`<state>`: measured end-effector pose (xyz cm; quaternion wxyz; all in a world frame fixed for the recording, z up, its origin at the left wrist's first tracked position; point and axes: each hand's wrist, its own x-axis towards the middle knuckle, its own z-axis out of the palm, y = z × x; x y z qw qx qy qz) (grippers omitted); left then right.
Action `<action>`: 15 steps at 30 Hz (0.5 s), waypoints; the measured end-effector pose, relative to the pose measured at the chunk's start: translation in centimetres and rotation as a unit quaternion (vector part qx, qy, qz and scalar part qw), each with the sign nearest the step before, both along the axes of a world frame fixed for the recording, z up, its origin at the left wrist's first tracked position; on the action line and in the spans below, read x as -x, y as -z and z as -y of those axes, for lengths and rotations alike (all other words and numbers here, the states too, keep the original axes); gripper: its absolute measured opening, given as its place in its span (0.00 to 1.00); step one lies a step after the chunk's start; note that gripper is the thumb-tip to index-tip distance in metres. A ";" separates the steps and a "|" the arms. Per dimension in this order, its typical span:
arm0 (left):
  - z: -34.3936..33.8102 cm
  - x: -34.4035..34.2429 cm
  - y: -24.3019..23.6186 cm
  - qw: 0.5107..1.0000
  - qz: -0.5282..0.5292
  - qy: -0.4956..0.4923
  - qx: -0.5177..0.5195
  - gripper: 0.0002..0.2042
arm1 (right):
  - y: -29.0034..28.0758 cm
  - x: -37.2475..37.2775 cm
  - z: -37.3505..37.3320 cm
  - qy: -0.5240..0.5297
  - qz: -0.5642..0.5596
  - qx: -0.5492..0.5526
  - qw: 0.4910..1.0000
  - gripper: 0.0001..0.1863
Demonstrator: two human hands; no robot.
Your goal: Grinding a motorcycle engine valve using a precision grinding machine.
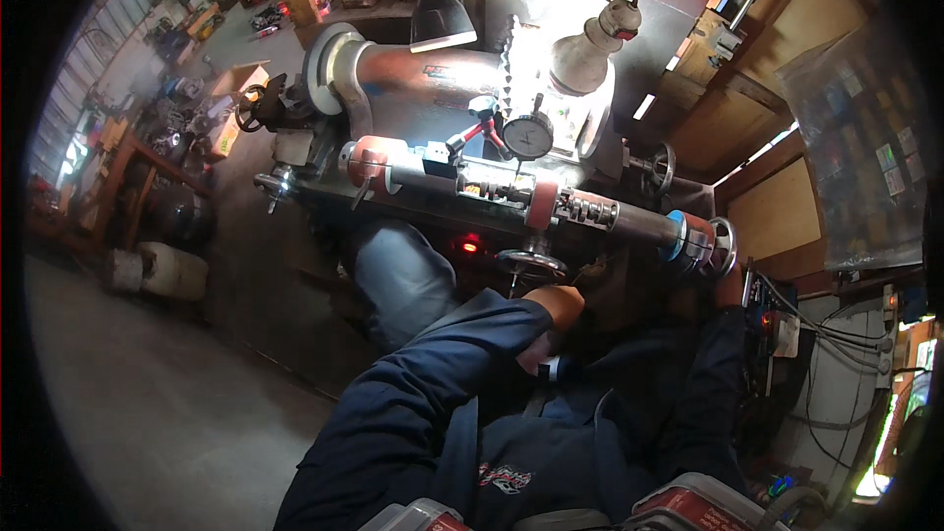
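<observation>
My left hand (pixel 560 305) is bent at the wrist in front of the machine, just below a chrome handwheel (pixel 532 264); its fingers are hidden. Under that wrist lies a small white and dark thing (pixel 549 368) whose kind I cannot make out. In shade, my right hand (pixel 728 287) reaches the lower rim of the handwheel (pixel 723 246) at the machine's right end; its fingers do not show. A lobed metal shaft (pixel 587 209) lies across the machine. Above it stands a dial gauge (pixel 528 136) on a jointed red and black arm (pixel 477 133).
Behind the shaft are a lamp with a dark hood (pixel 442 12), a grinding-machine-like body (pixel 423 74) and a pale motor housing (pixel 580 51). More handwheels (pixel 253 108) stick out at the left. A canister (pixel 173 270) stands on the floor; cables (pixel 831 334) hang at right.
</observation>
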<state>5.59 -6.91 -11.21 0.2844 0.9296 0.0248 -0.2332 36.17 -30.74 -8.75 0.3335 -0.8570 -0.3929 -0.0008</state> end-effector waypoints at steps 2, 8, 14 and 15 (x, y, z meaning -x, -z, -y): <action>0.0 0.0 0.0 1.000 0.008 0.007 -0.013 0.12 | 0.1 0.9 0.9 0.030 -0.099 -0.030 0.994 0.13; -0.1 0.0 -0.2 1.000 0.011 0.005 -0.029 0.12 | -0.5 2.9 2.7 -0.001 -0.247 -0.139 0.959 0.16; 0.0 0.3 -0.3 0.999 -0.001 -0.036 -0.004 0.11 | -1.1 4.2 3.0 0.080 -0.241 -0.193 0.948 0.14; 0.1 0.3 0.0 0.999 0.003 -0.048 0.001 0.11 | -1.5 4.3 3.0 0.069 -0.221 -0.196 0.953 0.14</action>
